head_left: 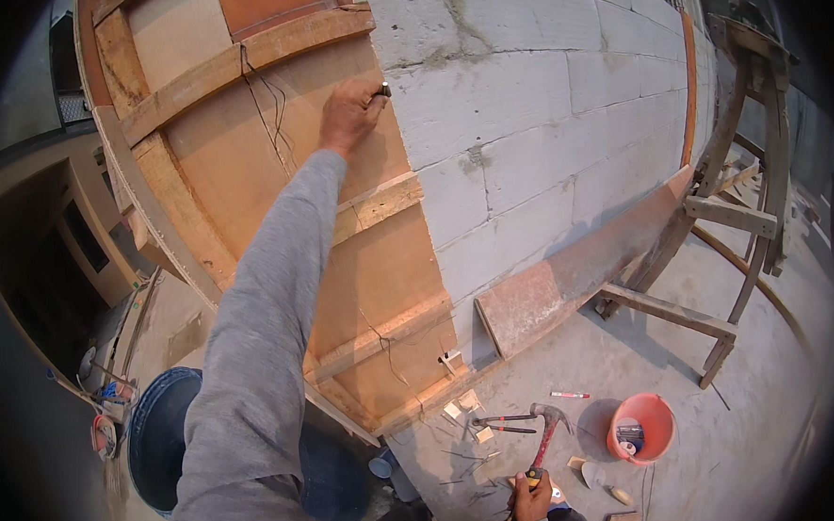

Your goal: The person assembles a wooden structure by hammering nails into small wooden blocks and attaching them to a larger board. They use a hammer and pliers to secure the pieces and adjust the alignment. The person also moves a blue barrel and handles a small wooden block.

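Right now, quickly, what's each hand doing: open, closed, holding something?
Left hand: closed on a small dark object; I can't tell what it is.
Right hand: closed around the handle of a hammer.

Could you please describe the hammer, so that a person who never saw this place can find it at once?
From the white block wall, go down to the grey floor. Near the picture's lower edge, left of the reddish bucket, the right hand holds the hammer. Unlike the two-handled tool lying on the floor, it has one red handle and a metal head.
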`<state>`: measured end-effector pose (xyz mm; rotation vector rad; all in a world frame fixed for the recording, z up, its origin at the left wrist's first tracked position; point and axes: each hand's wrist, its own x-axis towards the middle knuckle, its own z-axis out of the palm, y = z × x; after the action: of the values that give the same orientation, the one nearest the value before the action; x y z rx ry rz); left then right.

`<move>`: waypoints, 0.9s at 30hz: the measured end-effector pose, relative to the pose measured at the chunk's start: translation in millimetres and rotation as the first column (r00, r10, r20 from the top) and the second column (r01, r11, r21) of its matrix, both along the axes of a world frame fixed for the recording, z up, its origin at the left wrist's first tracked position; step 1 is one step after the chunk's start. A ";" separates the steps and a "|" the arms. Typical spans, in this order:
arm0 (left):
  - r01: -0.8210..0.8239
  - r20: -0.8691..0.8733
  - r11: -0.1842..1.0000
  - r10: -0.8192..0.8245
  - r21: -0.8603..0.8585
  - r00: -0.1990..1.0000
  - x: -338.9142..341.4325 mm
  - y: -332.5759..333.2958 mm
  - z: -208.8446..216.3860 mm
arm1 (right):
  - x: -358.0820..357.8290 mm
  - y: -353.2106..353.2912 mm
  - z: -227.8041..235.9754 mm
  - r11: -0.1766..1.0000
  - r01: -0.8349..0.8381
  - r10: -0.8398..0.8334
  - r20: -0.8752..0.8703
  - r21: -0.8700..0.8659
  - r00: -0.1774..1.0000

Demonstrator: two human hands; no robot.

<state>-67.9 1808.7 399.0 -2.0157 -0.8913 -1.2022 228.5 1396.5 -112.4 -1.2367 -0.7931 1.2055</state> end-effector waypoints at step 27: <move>-0.003 -0.205 0.939 0.079 0.345 0.976 -18.0 36.5 -15.8 | -112.1 299.3 423.7 0.645 -0.283 -0.232 0.535 0.710 0.812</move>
<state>-85.8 1845.2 383.3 -1.7919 -0.5690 -1.0107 116.4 1695.9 311.3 -0.8326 -1.6011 0.3334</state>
